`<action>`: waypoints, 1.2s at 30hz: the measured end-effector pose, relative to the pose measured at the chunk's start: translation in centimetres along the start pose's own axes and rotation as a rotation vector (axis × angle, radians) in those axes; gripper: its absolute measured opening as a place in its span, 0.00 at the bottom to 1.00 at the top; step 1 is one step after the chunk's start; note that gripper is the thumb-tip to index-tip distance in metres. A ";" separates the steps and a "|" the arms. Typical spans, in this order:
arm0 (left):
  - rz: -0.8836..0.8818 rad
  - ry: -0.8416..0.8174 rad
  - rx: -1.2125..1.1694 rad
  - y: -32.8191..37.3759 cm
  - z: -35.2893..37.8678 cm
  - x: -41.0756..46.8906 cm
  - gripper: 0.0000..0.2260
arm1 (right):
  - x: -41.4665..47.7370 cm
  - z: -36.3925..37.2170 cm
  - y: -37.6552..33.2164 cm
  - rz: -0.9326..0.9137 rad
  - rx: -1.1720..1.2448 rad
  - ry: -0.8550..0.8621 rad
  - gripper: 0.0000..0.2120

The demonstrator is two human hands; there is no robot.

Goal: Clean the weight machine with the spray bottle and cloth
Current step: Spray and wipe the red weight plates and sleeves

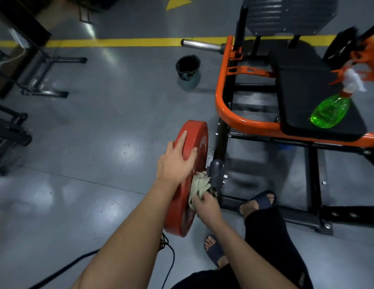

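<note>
- Head view, left hand (175, 162): it clasps the top rim of the red weight plate (180, 213). The fingers lie over the far face, the thumb sits on the near face, and the hand steadies the plate upright on its peg.
- Head view, right hand (207, 205): just below and to the right of the left hand, it is clenched around a bunched pale cloth (199, 185). The cloth is pressed against the plate's near face at the hub, right beside the grey collar (216, 172) of the machine's arm.
- Spray bottle (330, 110): the green bottle lies on its side on the black seat pad (303, 88), well away from both hands, up and to the right of them. Neither hand touches it.
- Machine: the orange frame (230, 110) curves round between the hands and the seat pad. A small black bin (188, 67) stands on the floor beyond the left hand.
- Step in hand: this looks like the wiping stage on the loaded plate and its hub, with spraying paused.
- Next move, as a judgement: the right hand should work the cloth around the hub and out across the plate face while the left hand stops the plate turning or rocking. Fingers need to stay clear of the narrow gap between plate and collar. Reaching the bottle would mean letting go with one hand and stretching far to the right.
</note>
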State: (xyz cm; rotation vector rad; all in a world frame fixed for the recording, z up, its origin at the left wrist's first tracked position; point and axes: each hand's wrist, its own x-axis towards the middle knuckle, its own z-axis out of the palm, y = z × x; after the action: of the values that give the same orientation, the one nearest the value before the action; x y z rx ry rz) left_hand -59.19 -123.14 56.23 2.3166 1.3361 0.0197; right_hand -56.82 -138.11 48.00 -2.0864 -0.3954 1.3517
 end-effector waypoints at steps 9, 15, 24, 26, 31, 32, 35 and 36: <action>0.293 0.157 0.385 3.4 0.2 6.5 0.22 | -1.7 -5.9 -1.6 -0.021 0.036 0.045 0.12; 0.537 0.137 0.395 5.5 1.6 5.3 0.10 | -4.3 -11.6 -3.1 -0.187 0.215 0.259 0.04; 0.035 -0.832 -0.732 16.6 1.6 2.1 0.26 | -5.6 -22.6 -8.5 -0.358 0.404 0.459 0.10; -0.121 -0.926 -0.994 19.0 0.9 2.0 0.35 | -5.8 -24.4 -9.1 -0.351 0.465 0.408 0.07; -0.206 -0.938 -1.168 24.4 -0.3 2.7 0.29 | -5.5 -28.7 -8.6 -0.397 0.346 0.425 0.03; -0.188 -0.913 -1.153 25.4 0.1 2.7 0.24 | -5.1 -29.6 -8.3 -0.409 0.248 0.467 0.02; -0.220 -0.788 -1.164 28.2 2.2 3.6 0.20 | -3.5 -31.9 -7.0 -0.402 0.073 0.504 0.06; -0.226 -0.761 -1.180 29.0 2.8 4.1 0.20 | -3.0 -32.5 -6.7 -0.405 0.088 0.525 0.07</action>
State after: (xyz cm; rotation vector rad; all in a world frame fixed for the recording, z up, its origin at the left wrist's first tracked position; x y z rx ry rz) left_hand -32.71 -133.03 64.34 0.9972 0.7953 -0.1066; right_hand -28.38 -145.43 63.84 -2.0485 -0.4833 0.5532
